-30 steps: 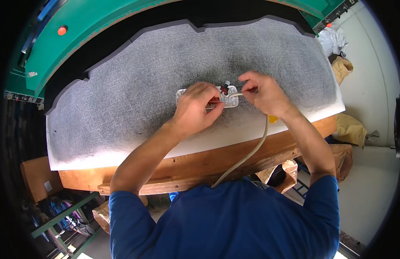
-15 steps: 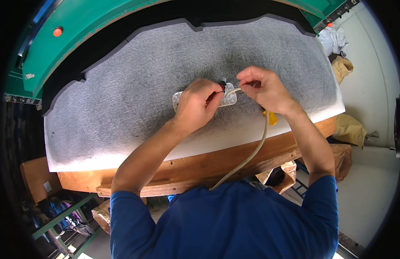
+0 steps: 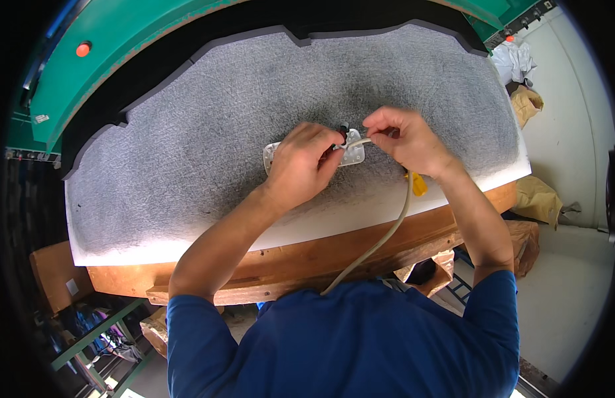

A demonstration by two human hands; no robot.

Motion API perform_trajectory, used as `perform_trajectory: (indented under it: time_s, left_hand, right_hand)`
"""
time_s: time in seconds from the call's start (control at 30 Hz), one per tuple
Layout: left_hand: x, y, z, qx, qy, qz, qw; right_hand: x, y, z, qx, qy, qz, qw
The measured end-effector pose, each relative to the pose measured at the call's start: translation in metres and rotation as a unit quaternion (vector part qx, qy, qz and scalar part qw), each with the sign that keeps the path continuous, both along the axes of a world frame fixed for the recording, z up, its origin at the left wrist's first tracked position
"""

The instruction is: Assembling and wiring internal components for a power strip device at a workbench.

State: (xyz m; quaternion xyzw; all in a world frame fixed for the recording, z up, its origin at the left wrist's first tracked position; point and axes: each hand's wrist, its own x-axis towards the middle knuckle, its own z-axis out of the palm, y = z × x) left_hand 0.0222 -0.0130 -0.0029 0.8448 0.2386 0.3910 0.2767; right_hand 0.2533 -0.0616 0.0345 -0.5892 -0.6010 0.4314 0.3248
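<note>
A white, oblong plastic part (image 3: 353, 156) with small knobs or holes on its face lies on the grey mat (image 3: 254, 99). Over its middle, my left hand (image 3: 299, 159) is closed, thumb and fingertips pinching a small black part (image 3: 343, 134) with a grey tip. My right hand (image 3: 407, 139) pinches a pale cable (image 3: 393, 225) just right of the white part. One end of the cable reaches onto the white part; the rest hangs past the table's edge toward my body. A yellow piece (image 3: 419, 185) lies under my right wrist. My left hand hides the white part's middle.
The mat covers a wooden table (image 3: 307, 262) whose front edge is near my body. A green machine frame (image 3: 62, 99) with an orange button (image 3: 83, 49) curves behind a black strip (image 3: 208, 46). Paper bags (image 3: 536, 199) stand at the right.
Both hands keep nearly the same place and grip. The left fingertips have shifted slightly at the black part. The view has moved a little.
</note>
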Motion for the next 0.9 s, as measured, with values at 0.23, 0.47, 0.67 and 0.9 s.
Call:
perform_trajectory:
  time_s: [0.23,0.47,0.67,0.9]
  left_hand:
    - [0.005,-0.003,-0.001,-0.020,-0.011,0.028,0.999]
    - [0.008,-0.004,0.000,-0.013,-0.010,0.053,0.998]
    - [0.009,-0.004,0.004,-0.025,0.018,0.067,0.997]
    - [0.007,0.000,0.003,-0.023,0.025,0.048,0.998]
  right_hand:
    - [-0.003,-0.003,0.001,0.021,-0.048,0.039,0.998]
    - [-0.001,-0.002,0.003,0.038,-0.102,0.072,0.991]
    - [-0.003,-0.002,-0.004,0.197,-0.182,0.121,0.956]
    - [-0.004,-0.003,-0.002,0.197,-0.196,0.127,0.952]
